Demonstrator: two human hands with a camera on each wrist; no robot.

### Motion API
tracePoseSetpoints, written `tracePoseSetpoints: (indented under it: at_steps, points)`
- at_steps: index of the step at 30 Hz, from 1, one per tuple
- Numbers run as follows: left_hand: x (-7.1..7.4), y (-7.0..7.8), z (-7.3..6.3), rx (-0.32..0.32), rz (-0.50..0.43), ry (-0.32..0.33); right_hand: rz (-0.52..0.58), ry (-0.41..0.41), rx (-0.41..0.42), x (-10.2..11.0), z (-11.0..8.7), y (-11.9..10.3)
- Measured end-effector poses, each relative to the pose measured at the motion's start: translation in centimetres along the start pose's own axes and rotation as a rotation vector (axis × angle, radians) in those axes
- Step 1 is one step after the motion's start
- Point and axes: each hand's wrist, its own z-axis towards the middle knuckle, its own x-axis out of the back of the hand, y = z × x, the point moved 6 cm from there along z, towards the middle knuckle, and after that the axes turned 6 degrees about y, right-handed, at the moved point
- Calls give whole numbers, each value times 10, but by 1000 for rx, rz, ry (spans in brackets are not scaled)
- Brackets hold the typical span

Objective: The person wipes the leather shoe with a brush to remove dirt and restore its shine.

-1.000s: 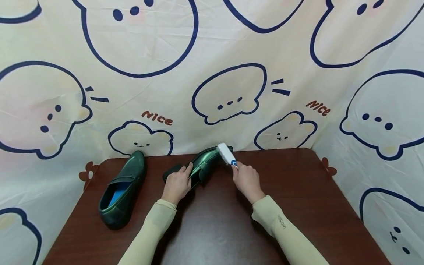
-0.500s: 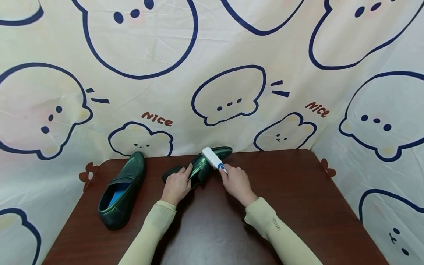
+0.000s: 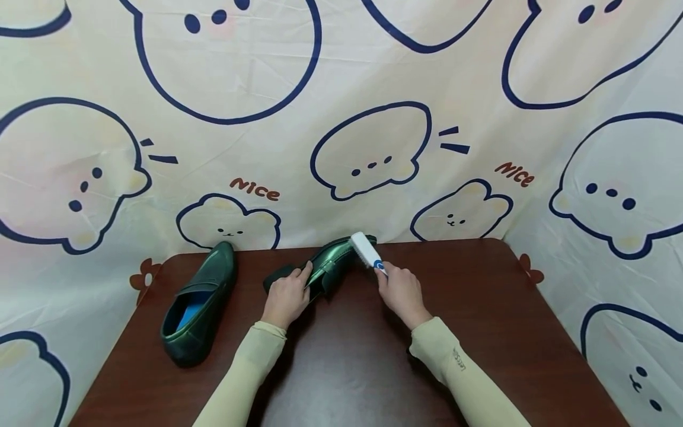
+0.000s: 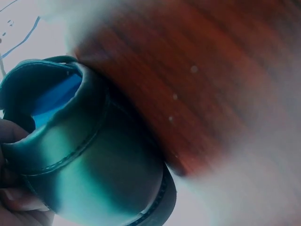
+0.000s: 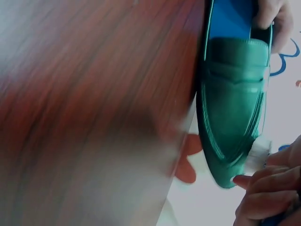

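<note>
A dark green loafer [image 3: 332, 258] is tilted on its side near the table's far edge, toe pointing right. My left hand [image 3: 287, 296] grips its rim near the heel; in the left wrist view the thumb goes inside the opening and the fingers [image 4: 21, 200] lie outside. Blue lining shows inside the shoe. My right hand [image 3: 402, 290] holds a white scrubbing brush [image 3: 365, 249] by its blue-marked handle. Its bristles meet the toe end of the loafer [image 5: 235, 108] in the right wrist view, where the fingers curl round the handle.
A second green loafer [image 3: 203, 296] with a blue insole stands upright on the left of the brown table [image 3: 341, 367], toe away from me. Behind the table and along both sides hangs a pale cloth [image 3: 368, 77] printed with cartoon animals.
The brush in my right hand went left toward the instep half a second ago and is now back right at the toe. My left hand and the held loafer have stayed put.
</note>
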Motion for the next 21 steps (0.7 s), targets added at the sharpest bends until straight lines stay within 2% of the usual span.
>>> tracePoseSetpoints:
  at_steps: [3,6,15,21]
  points:
    - [0,0,0,-2,9,-3,-15,11,-29,5,1,8]
    - [0,0,0,3,12,-5,-13,0,-20,5,3,10]
    - [-1,0,0,15,-6,-22,134,-24,4,0,4,2]
    - [1,1,3,5,-9,-16,96,-50,39,-4,5,-2]
